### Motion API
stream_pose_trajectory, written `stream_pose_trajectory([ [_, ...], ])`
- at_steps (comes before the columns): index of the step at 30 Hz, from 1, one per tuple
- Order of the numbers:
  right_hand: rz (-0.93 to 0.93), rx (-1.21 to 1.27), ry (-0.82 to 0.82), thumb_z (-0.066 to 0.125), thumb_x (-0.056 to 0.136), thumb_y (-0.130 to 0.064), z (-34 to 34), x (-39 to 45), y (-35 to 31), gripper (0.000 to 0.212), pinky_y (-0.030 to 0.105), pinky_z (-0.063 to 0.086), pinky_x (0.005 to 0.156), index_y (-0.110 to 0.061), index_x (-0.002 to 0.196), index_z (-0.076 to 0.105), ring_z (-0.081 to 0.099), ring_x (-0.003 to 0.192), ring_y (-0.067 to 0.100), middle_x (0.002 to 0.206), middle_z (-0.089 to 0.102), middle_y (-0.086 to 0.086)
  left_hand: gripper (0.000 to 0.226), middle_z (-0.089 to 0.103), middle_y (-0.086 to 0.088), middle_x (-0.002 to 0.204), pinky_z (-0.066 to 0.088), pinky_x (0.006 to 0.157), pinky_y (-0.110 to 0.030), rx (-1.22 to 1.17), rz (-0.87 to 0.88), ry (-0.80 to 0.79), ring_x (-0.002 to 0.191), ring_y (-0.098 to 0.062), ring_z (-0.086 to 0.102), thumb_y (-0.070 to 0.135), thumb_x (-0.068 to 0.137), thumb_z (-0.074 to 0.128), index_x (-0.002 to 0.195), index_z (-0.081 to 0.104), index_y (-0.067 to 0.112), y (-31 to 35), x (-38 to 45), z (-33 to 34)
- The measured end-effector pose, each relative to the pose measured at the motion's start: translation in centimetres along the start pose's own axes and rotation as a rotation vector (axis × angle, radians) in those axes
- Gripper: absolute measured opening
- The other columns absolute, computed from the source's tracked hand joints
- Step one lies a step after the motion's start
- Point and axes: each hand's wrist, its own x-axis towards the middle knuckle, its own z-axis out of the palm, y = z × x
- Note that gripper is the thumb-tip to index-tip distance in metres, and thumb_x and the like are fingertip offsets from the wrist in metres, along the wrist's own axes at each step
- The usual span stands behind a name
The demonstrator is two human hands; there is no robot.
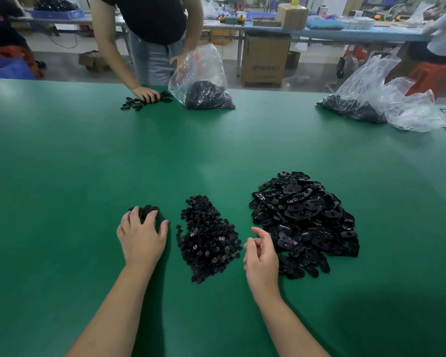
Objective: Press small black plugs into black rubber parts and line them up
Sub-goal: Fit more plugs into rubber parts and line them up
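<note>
A heap of small black plugs (207,240) lies on the green table (88,163) between my hands. To its right is a bigger heap of oval black rubber parts (304,220). My left hand (142,235) lies palm down, its fingertips resting on a few black rubber parts (148,210) set close together left of the plugs. My right hand (262,249) hovers between the two heaps with fingers loosely curled; nothing shows in it.
Across the table a person (150,34) rests a hand on several loose black parts (139,101) and holds a clear bag of parts (204,83). Another clear bag of parts (371,104) lies at the far right. Benches and cartons stand behind.
</note>
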Motion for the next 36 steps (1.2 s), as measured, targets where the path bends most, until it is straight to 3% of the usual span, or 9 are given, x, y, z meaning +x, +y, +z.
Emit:
stream_pose_trajectory([
  [4, -0.003, -0.003, -0.009, 0.051, 0.103, -0.025, 0.0, 0.0, 0.0, 0.021, 0.036, 0.047, 0.056, -0.043, 0.112, 0.056, 0.05, 0.058, 0.01, 0.086, 0.064, 0.003, 0.056, 0.035, -0.02, 0.157, 0.02, 0.121, -0.05, 0.001, -0.034, -0.048, 0.148, -0.035, 0.025, 0.051, 0.1, 0.046, 0.147, 0.049, 0.021, -0.5, -0.1, 0.1],
  [13, -0.005, -0.021, -0.022, 0.051, 0.104, -0.024, 0.0, -0.2, -0.3, 0.02, 0.035, 0.046, 0.056, -0.042, 0.108, 0.057, 0.05, 0.058, 0.009, 0.084, 0.064, 0.002, 0.058, 0.033, -0.019, 0.159, 0.011, 0.124, -0.047, -0.026, -0.057, -0.036, 0.151, -0.032, 0.02, 0.044, 0.1, 0.049, 0.149, 0.045, 0.013, -2.0, 0.9, -0.8],
  [17, -0.004, -0.024, -0.022, 0.051, 0.104, -0.025, 0.0, -0.2, -0.3, 0.019, 0.033, 0.046, 0.056, -0.043, 0.108, 0.057, 0.05, 0.059, 0.009, 0.085, 0.065, 0.001, 0.04, 0.057, -0.017, 0.134, 0.035, 0.108, -0.05, -0.217, -0.014, 0.096, 0.131, -0.034, 0.045, 0.026, 0.097, 0.06, 0.133, 0.062, 0.008, -1.1, 0.2, -0.6],
  [20, 0.0, -0.034, -0.022, 0.051, 0.104, -0.025, 0.0, -0.2, -0.3, 0.019, 0.034, 0.047, 0.057, -0.043, 0.108, 0.057, 0.05, 0.059, 0.008, 0.083, 0.064, -0.001, 0.029, 0.062, -0.009, 0.11, 0.045, 0.095, -0.044, -0.363, 0.006, 0.063, 0.107, -0.027, 0.055, 0.018, 0.097, 0.058, 0.122, 0.069, 0.008, 0.5, -0.8, -0.3],
  [25, 0.003, -0.054, -0.03, 0.052, 0.103, -0.022, 0.1, -0.3, -0.5, 0.018, 0.03, 0.04, 0.051, -0.037, 0.101, 0.062, 0.045, 0.053, 0.007, 0.069, 0.059, -0.006, 0.024, 0.057, 0.004, 0.1, 0.034, 0.092, -0.038, -0.311, 0.053, -0.032, 0.102, -0.017, 0.053, 0.031, 0.098, 0.056, 0.115, 0.073, 0.025, 2.0, -1.9, 0.6],
  [31, -0.031, -0.142, -0.058, 0.056, 0.102, -0.023, 0.0, -0.5, -0.9, 0.02, 0.031, 0.039, 0.05, -0.027, 0.084, 0.063, 0.045, 0.052, 0.008, 0.061, 0.057, -0.006, 0.022, 0.053, 0.009, 0.096, 0.028, 0.089, -0.031, -0.344, 0.075, -0.046, 0.098, -0.011, 0.049, 0.034, 0.099, 0.056, 0.111, 0.075, 0.031, 1.3, -1.7, 0.8],
  [33, -0.023, -0.198, -0.099, 0.058, 0.102, -0.02, -0.4, 0.0, -1.3, 0.018, 0.035, 0.048, 0.052, -0.027, 0.085, 0.064, 0.051, 0.054, 0.008, 0.065, 0.06, -0.007, 0.021, 0.053, 0.01, 0.096, 0.028, 0.089, -0.031, -0.339, 0.082, -0.046, 0.097, -0.011, 0.049, 0.033, 0.099, 0.057, 0.11, 0.075, 0.033, 1.4, -1.7, 0.8],
  [36, -0.079, -0.453, -0.16, 0.058, 0.101, -0.019, -1.8, 1.6, -2.4, 0.013, 0.014, 0.045, 0.061, -0.029, 0.094, 0.063, 0.06, 0.072, 0.003, 0.089, 0.065, -0.011, 0.022, 0.053, 0.01, 0.094, 0.03, 0.087, -0.033, -0.334, 0.1, -0.041, 0.095, -0.011, 0.049, 0.029, 0.099, 0.057, 0.112, 0.074, 0.036, 1.3, -1.6, 0.7],
])
